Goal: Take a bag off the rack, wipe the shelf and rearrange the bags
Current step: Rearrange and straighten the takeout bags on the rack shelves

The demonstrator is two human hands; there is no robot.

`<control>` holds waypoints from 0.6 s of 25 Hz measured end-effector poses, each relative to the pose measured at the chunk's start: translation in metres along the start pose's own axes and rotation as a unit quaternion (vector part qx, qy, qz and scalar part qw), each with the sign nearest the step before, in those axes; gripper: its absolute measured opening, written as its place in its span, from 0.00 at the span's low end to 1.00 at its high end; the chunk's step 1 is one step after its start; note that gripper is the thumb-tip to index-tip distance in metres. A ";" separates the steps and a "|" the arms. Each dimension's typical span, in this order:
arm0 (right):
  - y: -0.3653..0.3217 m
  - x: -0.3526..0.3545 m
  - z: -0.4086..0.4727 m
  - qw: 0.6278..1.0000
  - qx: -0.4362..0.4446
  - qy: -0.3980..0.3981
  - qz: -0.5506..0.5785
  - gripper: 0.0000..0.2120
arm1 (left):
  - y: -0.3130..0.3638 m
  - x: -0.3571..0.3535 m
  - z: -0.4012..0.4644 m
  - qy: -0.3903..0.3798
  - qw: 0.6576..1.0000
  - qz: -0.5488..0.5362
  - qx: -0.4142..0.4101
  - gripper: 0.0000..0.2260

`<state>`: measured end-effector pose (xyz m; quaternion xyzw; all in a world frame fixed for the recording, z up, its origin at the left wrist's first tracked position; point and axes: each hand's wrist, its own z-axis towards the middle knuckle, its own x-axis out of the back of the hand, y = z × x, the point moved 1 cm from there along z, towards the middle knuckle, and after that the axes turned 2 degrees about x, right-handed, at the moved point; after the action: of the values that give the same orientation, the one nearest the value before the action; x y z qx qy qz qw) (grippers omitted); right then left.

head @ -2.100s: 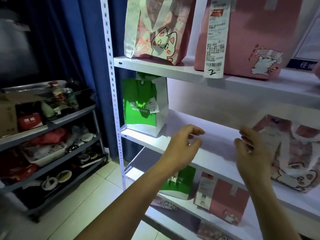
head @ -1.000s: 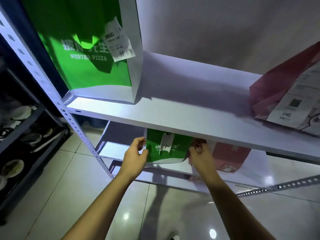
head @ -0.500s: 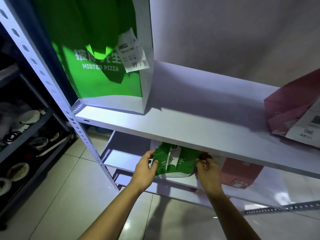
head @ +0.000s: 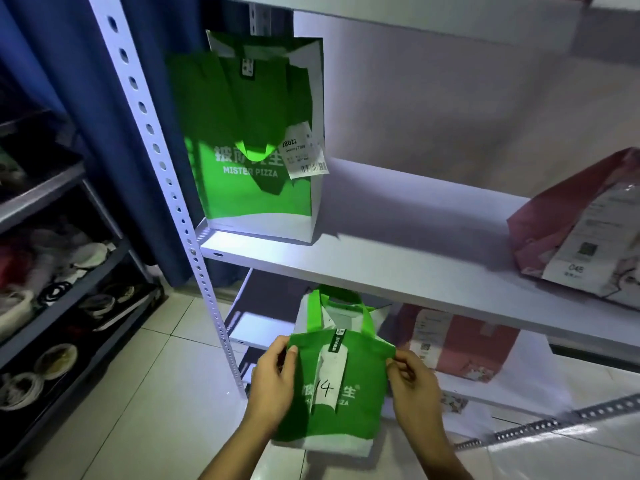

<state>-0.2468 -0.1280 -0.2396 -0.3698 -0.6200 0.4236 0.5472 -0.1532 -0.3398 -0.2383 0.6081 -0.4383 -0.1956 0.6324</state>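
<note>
A small bag (head: 341, 407) in bright green with a white base, white lettering and a white slip marked "14" in black is seen. A larger bag (head: 256, 150) at the left end of the white shelf (head: 398, 268) is coloured green with white sides and white "MISTER PIZZA" print. Dusty pink is shown on a bag (head: 554, 223) at the shelf's right end, and pink on another bag (head: 460, 348) beneath. A dark blue curtain (head: 69, 57) is visible.

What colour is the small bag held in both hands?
Bright green with a white base and white lettering; the small bag shows best in the head view.
</note>
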 end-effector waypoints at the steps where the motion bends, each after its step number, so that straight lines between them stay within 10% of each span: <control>1: -0.006 0.002 -0.008 1.000 0.007 -0.006 0.003 0.09 | 0.005 0.010 -0.009 0.005 1.000 -0.005 -0.004 0.10; 15: -0.143 0.018 -0.041 0.983 0.134 -0.079 0.097 0.07 | 0.093 0.111 -0.063 0.056 0.984 -0.153 -0.073 0.08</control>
<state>-0.2075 -0.1590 -0.0984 -0.3170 -0.5599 0.5817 0.4976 -0.0698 -0.3711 -0.1084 0.6302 -0.2886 -0.2876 0.6609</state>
